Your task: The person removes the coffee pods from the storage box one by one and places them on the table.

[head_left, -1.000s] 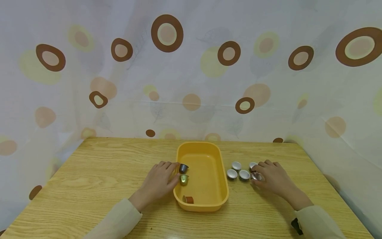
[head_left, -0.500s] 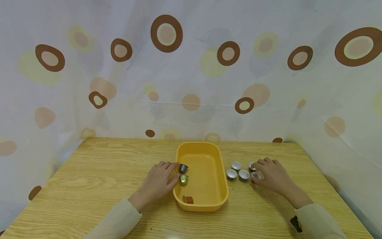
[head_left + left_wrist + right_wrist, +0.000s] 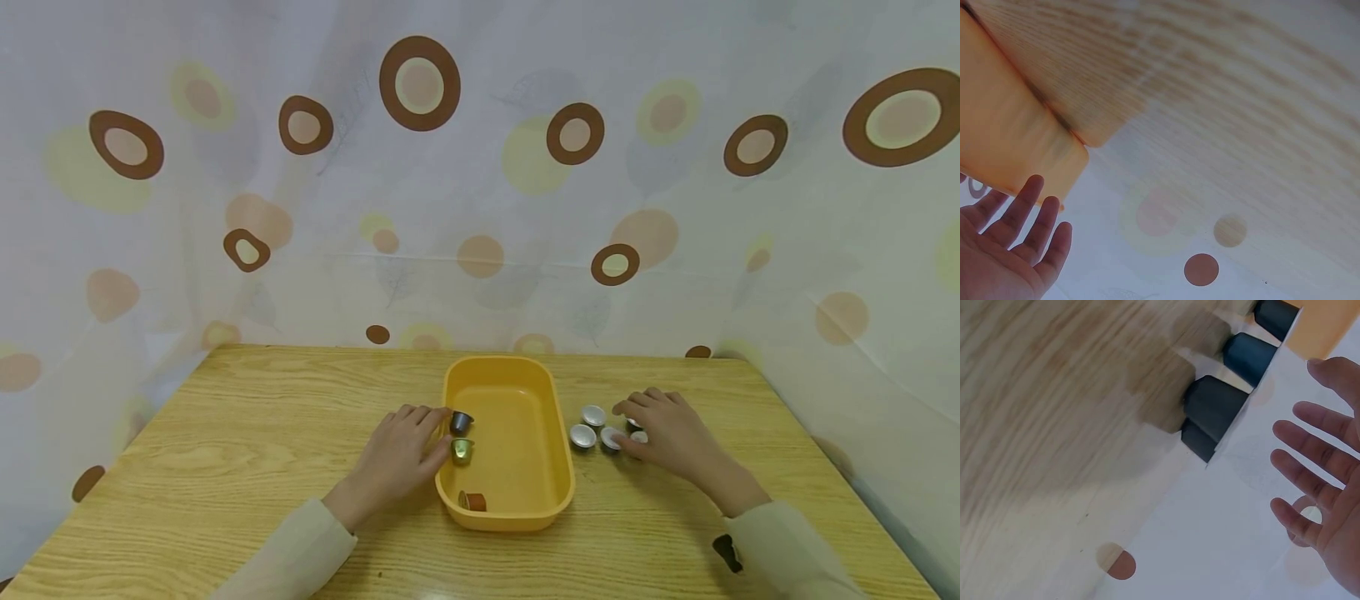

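Note:
A yellow tray (image 3: 566, 500) stands mid-table in the head view. Inside, along its left side, lie a dark capsule (image 3: 461, 423), a green capsule (image 3: 462, 451) and a brown capsule (image 3: 473, 502). My left hand (image 3: 397, 454) rests at the tray's left rim (image 3: 1016, 125), fingers relaxed. Right of the tray, several capsules with silver lids (image 3: 582, 437) stand lid up; from the right wrist view their bodies (image 3: 1216, 406) are dark. My right hand (image 3: 675, 442) is spread over the right part of this group, partly hiding some, with nothing visibly held; whether it touches one, I cannot tell.
The wooden table (image 3: 225, 450) reaches back to a patterned cloth (image 3: 480, 167), which also hangs along both sides. Something small and black (image 3: 727, 552) shows by the right sleeve.
My right hand has shifted left and slightly away from me, from the rightmost capsules toward the middle ones. The left hand and the tray have stayed in place.

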{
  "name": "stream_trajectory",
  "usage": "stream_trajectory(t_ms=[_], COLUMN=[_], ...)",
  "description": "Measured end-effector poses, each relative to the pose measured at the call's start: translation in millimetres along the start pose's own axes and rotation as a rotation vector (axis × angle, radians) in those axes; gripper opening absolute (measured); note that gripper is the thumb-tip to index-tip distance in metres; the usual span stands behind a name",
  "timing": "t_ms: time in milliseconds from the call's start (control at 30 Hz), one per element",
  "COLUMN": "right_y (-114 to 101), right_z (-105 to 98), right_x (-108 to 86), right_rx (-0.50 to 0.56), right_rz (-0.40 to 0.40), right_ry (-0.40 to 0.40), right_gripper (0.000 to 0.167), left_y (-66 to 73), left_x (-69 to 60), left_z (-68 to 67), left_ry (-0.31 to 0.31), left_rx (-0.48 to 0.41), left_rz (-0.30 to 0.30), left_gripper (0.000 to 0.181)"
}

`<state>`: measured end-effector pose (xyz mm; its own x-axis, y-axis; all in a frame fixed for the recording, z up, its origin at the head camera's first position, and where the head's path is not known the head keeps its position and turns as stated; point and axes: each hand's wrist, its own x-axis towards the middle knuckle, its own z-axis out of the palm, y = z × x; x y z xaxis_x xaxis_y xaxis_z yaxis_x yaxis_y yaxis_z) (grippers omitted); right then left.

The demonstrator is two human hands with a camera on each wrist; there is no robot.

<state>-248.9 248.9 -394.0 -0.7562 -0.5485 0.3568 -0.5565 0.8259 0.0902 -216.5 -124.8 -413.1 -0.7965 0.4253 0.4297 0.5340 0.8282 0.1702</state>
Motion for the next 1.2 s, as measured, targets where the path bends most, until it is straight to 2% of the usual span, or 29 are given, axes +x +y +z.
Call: stream_trajectory(t_ms=[133,500,933,1200], right_y=[-6,-23,-45,-60], right_z=[-2,-6,-7,-10], right_x=[5.9,21.3,34.6,41.3], right_rx=[0.01,0.007,0.014,0.036], right_rz=[-0.016,-0.112,-0.148,-0.199], right_ry=[0.0,0.073,0.057,0.087], right_gripper=[0.032,0.032,0.03,0.029], left_y=[-0.2,0.9,0.9,0.4], left_x=[0.0,0.4,0.2,-0.1], left_z=[0.2,-0.7,-1.4,-0.3], left_ry=[0.002,-0.006,-0.012,-0.008], left_rx=[0.002,-0.011,-0.004,0.002], left_rz=[0.0,-0.004,-0.006,0.0], left_gripper=[0.038,0.039,0.039,0.039])
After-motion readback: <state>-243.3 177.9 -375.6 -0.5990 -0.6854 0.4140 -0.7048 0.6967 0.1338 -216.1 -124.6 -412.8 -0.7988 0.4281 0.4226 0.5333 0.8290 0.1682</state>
